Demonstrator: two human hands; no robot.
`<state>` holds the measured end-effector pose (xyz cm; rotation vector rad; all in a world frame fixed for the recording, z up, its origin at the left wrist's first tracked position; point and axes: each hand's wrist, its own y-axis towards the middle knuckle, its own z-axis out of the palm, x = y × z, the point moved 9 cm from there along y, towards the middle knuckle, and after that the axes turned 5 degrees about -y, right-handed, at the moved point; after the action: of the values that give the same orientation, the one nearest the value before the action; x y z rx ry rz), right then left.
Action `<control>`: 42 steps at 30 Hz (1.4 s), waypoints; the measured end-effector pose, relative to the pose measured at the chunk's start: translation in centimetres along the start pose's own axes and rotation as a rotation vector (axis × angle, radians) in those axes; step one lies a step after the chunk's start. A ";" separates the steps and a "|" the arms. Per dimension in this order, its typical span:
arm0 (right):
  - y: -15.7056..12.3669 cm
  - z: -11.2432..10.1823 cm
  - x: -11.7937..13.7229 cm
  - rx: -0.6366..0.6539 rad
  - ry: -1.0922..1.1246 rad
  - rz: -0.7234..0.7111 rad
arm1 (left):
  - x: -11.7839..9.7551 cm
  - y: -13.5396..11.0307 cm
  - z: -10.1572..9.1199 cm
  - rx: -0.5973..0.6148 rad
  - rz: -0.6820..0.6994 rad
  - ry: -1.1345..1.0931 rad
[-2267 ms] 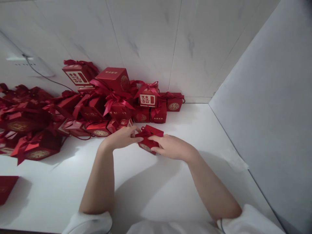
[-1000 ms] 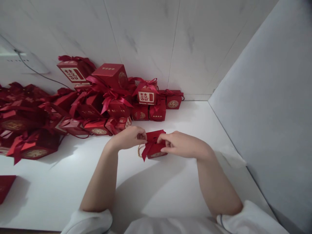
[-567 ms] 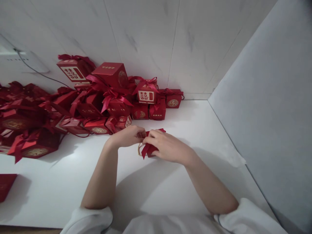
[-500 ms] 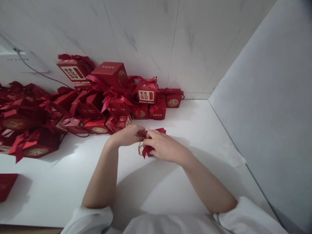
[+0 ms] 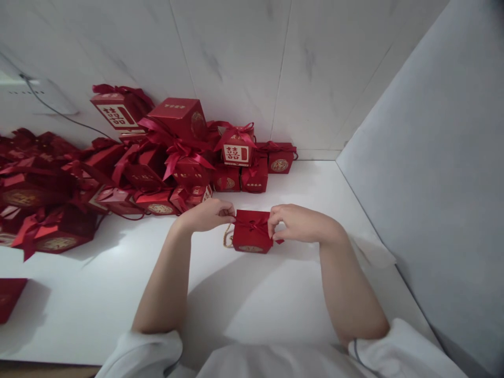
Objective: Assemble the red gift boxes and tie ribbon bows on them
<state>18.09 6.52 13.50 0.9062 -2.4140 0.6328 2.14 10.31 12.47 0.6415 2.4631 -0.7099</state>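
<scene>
In front of me a small red gift box (image 5: 252,242) stands on the white table, with a gold emblem on its near side. A red ribbon (image 5: 258,226) crosses its top with a knot or small bow in the middle. At the box's left side my left hand (image 5: 214,214) is closed in a pinch at the ribbon's left part. My right hand (image 5: 297,223) pinches the ribbon at the box's right side, a ribbon end hanging below the fingers. A twisted gold cord (image 5: 227,236) loops out from the left of the box.
Many red gift boxes with ribbons (image 5: 189,170) are piled along the tiled wall (image 5: 236,63), from the far left to right of centre. A red item (image 5: 11,299) lies at the left edge. A grey panel (image 5: 441,157) borders the table (image 5: 157,294) on the right.
My right hand has moved right, off the top of the box, uncovering the knotted ribbon. My left hand stays almost in place at the left side.
</scene>
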 end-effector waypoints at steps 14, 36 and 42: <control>-1.9 -2.8 -0.1 -0.149 0.133 0.037 | -2.0 -1.3 -2.2 -0.313 0.020 -0.026; 1.1 -2.2 0.1 -0.271 0.132 -0.009 | -4.0 -0.9 0.4 -0.058 0.152 -0.038; 1.5 -1.5 -0.1 -0.237 0.072 0.019 | -2.6 -0.9 -0.8 -0.131 0.134 0.012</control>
<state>17.57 8.43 14.25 0.7495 -2.3731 0.3686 3.39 9.37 14.87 0.7536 2.4273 -0.4896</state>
